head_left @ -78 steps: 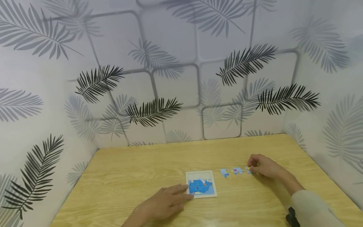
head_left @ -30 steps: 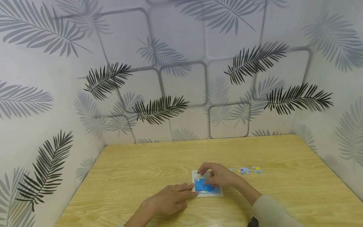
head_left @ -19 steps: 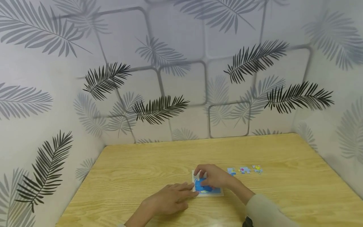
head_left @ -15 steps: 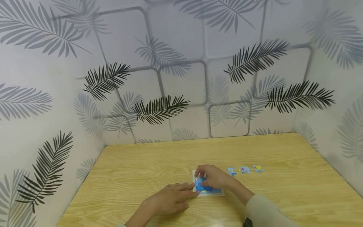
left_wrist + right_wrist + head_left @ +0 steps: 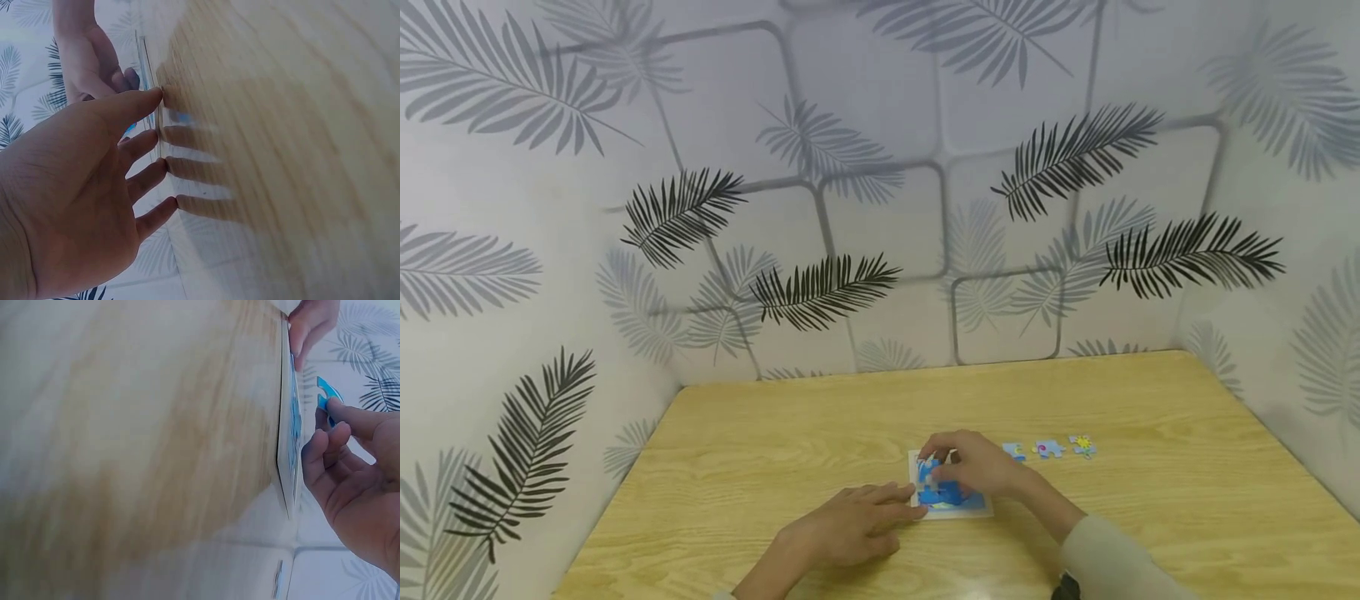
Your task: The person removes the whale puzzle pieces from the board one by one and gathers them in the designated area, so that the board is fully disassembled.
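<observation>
A square puzzle board (image 5: 952,516) with a pale rim and a blue whale picture lies on the table. My left hand (image 5: 848,527) rests beside its left edge, fingers straight, with the fingertips on the rim. Over the upper left of the picture, my right hand (image 5: 981,467) pinches a blue puzzle piece (image 5: 331,390) between thumb and fingers. In the right wrist view that piece is tilted and held clear above the board. A pale gap shows in the whale under it. The right hand covers the board's upper right part.
To the right of the board, three loose puzzle pieces lie in a row: one partly hidden blue piece (image 5: 1013,450), one with a pink swirl (image 5: 1048,448), and one with a yellow sun (image 5: 1082,444). Leaf-patterned walls stand behind and beside the wooden table (image 5: 820,417).
My right hand has moved left from the sun piece to the board, then lifted a blue whale piece from the picture. The left hand has stayed at the board's left edge.
</observation>
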Demonstrator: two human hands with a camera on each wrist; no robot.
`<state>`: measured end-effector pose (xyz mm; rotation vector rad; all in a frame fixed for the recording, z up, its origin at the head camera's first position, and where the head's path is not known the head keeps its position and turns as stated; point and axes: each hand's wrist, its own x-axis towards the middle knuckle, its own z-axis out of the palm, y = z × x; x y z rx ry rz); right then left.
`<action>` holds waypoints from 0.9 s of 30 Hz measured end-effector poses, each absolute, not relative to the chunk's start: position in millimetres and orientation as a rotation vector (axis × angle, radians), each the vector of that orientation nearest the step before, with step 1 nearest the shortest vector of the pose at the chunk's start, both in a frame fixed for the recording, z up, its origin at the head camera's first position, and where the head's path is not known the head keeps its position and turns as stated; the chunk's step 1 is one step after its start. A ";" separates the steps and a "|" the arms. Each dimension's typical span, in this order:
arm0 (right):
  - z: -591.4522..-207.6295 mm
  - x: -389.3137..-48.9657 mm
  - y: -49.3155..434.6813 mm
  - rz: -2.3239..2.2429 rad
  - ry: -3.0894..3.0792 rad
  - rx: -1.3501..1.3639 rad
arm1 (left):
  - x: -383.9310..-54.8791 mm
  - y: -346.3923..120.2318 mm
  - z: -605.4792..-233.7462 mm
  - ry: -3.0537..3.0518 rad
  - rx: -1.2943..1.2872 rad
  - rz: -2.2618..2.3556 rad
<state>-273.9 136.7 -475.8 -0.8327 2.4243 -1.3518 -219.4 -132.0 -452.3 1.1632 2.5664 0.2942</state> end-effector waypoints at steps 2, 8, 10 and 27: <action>-474.9 -274.0 141.8 -1.377 2.432 -0.838 | -219.3 -131.9 -452.9 2.565 1.158 0.294; -469.1 -274.6 162.2 -1.344 2.601 -0.815 | -218.6 -131.0 -454.0 2.591 1.160 0.261; -467.5 -274.3 169.7 -1.327 2.642 -0.793 | -218.6 -130.9 -454.6 2.599 1.160 0.254; -461.7 -262.9 225.7 -1.300 2.668 -0.709 | -218.1 -131.8 -453.8 2.589 1.179 0.229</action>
